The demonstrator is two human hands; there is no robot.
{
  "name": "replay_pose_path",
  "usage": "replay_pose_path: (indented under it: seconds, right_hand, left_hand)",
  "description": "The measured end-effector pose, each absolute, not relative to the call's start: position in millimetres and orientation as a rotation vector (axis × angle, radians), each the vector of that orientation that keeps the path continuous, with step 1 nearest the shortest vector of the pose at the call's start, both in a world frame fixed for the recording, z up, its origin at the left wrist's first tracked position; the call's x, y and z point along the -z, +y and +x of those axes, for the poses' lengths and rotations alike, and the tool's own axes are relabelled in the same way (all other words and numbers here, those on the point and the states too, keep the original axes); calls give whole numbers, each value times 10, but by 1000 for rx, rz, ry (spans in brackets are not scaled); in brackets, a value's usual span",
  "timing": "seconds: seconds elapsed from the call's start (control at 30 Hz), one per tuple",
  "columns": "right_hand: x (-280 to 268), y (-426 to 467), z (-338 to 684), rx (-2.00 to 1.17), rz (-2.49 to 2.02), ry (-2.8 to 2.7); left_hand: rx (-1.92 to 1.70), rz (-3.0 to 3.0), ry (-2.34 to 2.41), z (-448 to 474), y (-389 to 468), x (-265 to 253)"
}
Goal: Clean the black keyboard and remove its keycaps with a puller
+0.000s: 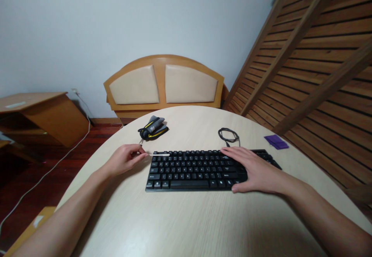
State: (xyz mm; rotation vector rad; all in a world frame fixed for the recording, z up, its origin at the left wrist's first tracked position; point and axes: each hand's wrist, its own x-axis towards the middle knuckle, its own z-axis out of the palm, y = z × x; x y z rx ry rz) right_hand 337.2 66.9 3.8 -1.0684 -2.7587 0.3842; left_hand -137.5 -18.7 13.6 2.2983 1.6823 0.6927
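A black keyboard lies flat on the round pale wooden table. My left hand is at its upper left corner, with thumb and fingertips pinched on a thin white stick. The stick lies level over the top row of keys, pointing right; its tip looks slightly thicker, like a swab's. Spread across the right part of the keyboard is my right hand, its fingers at the back edge and its thumb at the front edge. This hand covers much of the number pad.
A grey, black and yellow folded bundle lies behind my left hand. A coiled black cable rests behind the keyboard. Farther right is a folded purple cloth. Beyond the table stand a padded headboard and leaning wooden slats.
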Motion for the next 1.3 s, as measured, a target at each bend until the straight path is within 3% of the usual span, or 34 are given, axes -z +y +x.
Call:
replay_pose_path:
  seconds: [1.3]
  right_hand:
    - [-30, 585, 3241, -366, -936, -2761]
  left_hand:
    - [-629, 2535, 1613, -1067, -215, -207]
